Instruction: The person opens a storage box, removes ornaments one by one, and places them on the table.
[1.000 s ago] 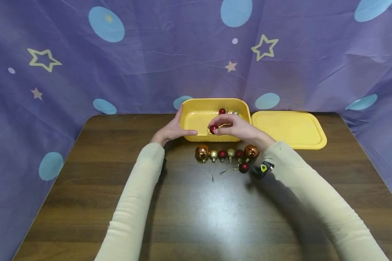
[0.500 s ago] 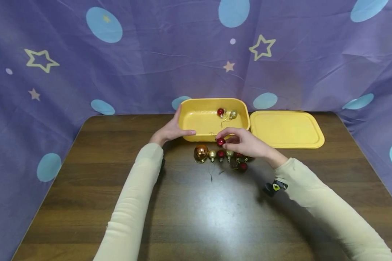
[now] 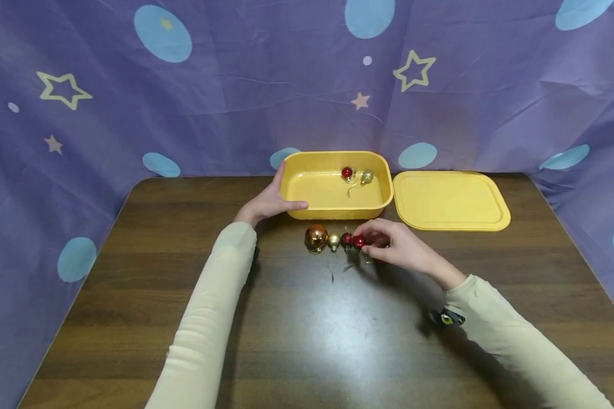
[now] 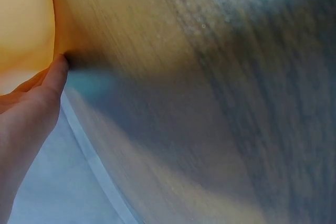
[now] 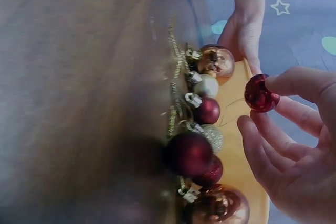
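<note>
My right hand (image 3: pixel 396 245) pinches a small shiny red Christmas bauble (image 5: pixel 261 93) between thumb and fingertips, over the row of baubles. My left hand (image 3: pixel 267 202) grips the left end of a yellow box (image 3: pixel 340 214), thumb along its front rim; its fingers are partly hidden. Inside the box lie a red bauble (image 3: pixel 347 172) and a pale gold bauble (image 3: pixel 366 176). In front of it are a copper bauble (image 3: pixel 315 237), a gold bauble (image 3: pixel 334 241) and a dark red bauble (image 3: pixel 347 240). The right wrist view shows a glittery bauble (image 5: pixel 213 138), a matte red bauble (image 5: pixel 188 153) and another copper bauble (image 5: pixel 226 209).
A yellow lid (image 3: pixel 452 200) lies flat to the right of the box. Behind the wooden table (image 3: pixel 307 341) hangs a purple curtain (image 3: pixel 266 85) with stars and dots. Gold cords (image 5: pixel 175 72) trail from the baubles towards the table's front.
My right hand has carried the red bauble out from over the box, towards me and to the right, above the row. The left hand stays at the box.
</note>
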`<action>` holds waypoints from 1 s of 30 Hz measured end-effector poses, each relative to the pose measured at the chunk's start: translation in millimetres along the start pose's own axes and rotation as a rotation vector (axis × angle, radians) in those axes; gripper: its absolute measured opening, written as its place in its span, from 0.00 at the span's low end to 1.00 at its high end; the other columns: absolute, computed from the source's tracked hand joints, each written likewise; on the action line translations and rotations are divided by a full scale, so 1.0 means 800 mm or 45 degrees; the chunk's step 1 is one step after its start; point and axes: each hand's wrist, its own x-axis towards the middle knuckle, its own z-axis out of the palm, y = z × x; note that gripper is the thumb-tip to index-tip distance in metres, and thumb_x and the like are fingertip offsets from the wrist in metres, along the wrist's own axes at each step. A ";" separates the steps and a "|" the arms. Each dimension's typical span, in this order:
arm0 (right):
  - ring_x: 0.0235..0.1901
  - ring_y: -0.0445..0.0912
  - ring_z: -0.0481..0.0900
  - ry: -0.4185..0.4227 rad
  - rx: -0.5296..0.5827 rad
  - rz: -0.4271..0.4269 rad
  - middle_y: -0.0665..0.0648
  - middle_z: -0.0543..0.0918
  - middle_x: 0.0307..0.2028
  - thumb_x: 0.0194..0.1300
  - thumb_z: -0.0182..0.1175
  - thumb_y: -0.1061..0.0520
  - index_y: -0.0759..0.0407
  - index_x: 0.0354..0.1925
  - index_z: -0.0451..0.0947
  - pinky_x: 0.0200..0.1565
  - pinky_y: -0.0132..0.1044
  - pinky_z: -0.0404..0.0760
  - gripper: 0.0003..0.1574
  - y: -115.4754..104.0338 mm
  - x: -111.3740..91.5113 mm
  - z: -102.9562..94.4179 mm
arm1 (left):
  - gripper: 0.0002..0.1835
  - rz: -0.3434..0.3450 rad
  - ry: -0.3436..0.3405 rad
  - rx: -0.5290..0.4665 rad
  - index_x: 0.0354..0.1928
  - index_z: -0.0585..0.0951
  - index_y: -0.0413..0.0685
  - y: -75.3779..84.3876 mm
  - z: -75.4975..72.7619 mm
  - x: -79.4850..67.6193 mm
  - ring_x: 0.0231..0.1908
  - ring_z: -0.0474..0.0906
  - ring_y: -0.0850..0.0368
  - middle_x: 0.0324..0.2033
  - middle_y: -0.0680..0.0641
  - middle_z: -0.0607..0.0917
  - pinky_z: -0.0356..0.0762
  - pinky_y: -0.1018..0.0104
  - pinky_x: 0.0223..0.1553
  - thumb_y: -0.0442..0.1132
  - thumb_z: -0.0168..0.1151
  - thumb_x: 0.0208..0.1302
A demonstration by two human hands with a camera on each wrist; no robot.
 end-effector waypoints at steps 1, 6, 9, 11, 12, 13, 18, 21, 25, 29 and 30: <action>0.40 0.47 0.81 0.016 -0.023 -0.019 0.55 0.83 0.42 0.56 0.65 0.70 0.63 0.49 0.79 0.43 0.42 0.82 0.20 0.001 -0.003 0.002 | 0.66 -0.002 0.000 0.005 0.75 0.26 0.54 0.000 0.000 0.000 0.60 0.66 0.39 0.73 0.34 0.44 0.54 0.56 0.67 0.36 0.72 0.54; 0.39 0.47 0.81 0.115 -0.169 -0.165 0.56 0.83 0.43 0.54 0.67 0.69 0.64 0.47 0.80 0.41 0.45 0.82 0.20 0.007 -0.011 0.008 | 0.66 -0.025 0.008 0.044 0.75 0.27 0.54 0.001 -0.001 0.000 0.63 0.62 0.41 0.74 0.36 0.41 0.53 0.57 0.68 0.37 0.72 0.54; 0.42 0.48 0.80 0.161 -0.239 -0.216 0.57 0.83 0.44 0.53 0.69 0.68 0.64 0.47 0.80 0.45 0.46 0.80 0.20 0.010 -0.014 0.011 | 0.66 -0.032 0.012 0.064 0.75 0.27 0.54 0.001 -0.001 0.000 0.64 0.61 0.42 0.74 0.36 0.41 0.53 0.58 0.68 0.38 0.73 0.54; 0.43 0.49 0.80 0.178 -0.280 -0.229 0.57 0.83 0.43 0.53 0.69 0.67 0.65 0.47 0.80 0.47 0.46 0.79 0.20 0.012 -0.016 0.012 | 0.66 -0.031 0.009 0.061 0.75 0.27 0.53 0.001 0.000 0.001 0.63 0.63 0.41 0.74 0.35 0.42 0.54 0.57 0.67 0.38 0.73 0.54; 0.43 0.50 0.79 0.178 -0.301 -0.229 0.57 0.83 0.43 0.53 0.70 0.66 0.65 0.46 0.79 0.48 0.46 0.79 0.20 0.013 -0.017 0.012 | 0.66 -0.033 0.008 0.062 0.75 0.27 0.53 0.001 0.000 0.001 0.62 0.63 0.41 0.74 0.35 0.42 0.54 0.57 0.67 0.38 0.72 0.54; 0.44 0.50 0.79 0.178 -0.329 -0.225 0.57 0.83 0.42 0.53 0.70 0.66 0.64 0.46 0.79 0.48 0.46 0.78 0.20 0.013 -0.017 0.013 | 0.66 -0.031 0.007 0.054 0.75 0.27 0.53 0.001 0.000 0.001 0.62 0.63 0.41 0.74 0.35 0.42 0.54 0.57 0.67 0.37 0.72 0.54; 0.44 0.52 0.77 0.160 -0.457 -0.201 0.56 0.82 0.40 0.52 0.71 0.62 0.63 0.44 0.79 0.49 0.48 0.75 0.20 0.015 -0.020 0.016 | 0.66 -0.031 0.004 0.030 0.75 0.27 0.54 0.004 0.001 0.001 0.61 0.65 0.41 0.74 0.36 0.43 0.54 0.56 0.67 0.38 0.72 0.54; 0.45 0.53 0.75 0.159 -0.508 -0.188 0.57 0.82 0.40 0.51 0.72 0.61 0.62 0.43 0.80 0.50 0.49 0.73 0.19 0.015 -0.022 0.017 | 0.66 -0.031 0.003 0.021 0.75 0.27 0.55 0.006 0.001 0.001 0.61 0.64 0.42 0.74 0.37 0.42 0.54 0.56 0.67 0.38 0.73 0.54; 0.46 0.54 0.72 0.157 -0.575 -0.146 0.57 0.81 0.41 0.48 0.74 0.59 0.59 0.41 0.83 0.49 0.52 0.68 0.19 0.014 -0.024 0.019 | 0.66 -0.037 0.008 0.021 0.75 0.27 0.54 0.006 0.001 0.001 0.61 0.65 0.42 0.74 0.36 0.43 0.54 0.57 0.67 0.38 0.73 0.54; 0.47 0.55 0.69 0.142 -0.643 -0.104 0.58 0.79 0.42 0.45 0.76 0.58 0.56 0.39 0.85 0.47 0.53 0.65 0.19 0.014 -0.025 0.023 | 0.66 -0.042 0.013 0.029 0.75 0.27 0.54 0.003 0.001 0.001 0.60 0.65 0.42 0.74 0.35 0.44 0.55 0.57 0.67 0.38 0.73 0.54; 0.47 0.55 0.68 0.137 -0.656 -0.097 0.58 0.78 0.42 0.45 0.76 0.57 0.56 0.38 0.85 0.47 0.54 0.64 0.19 0.015 -0.025 0.024 | 0.66 -0.044 0.015 0.029 0.75 0.27 0.54 0.002 0.001 0.001 0.60 0.66 0.42 0.73 0.35 0.44 0.55 0.57 0.67 0.38 0.73 0.54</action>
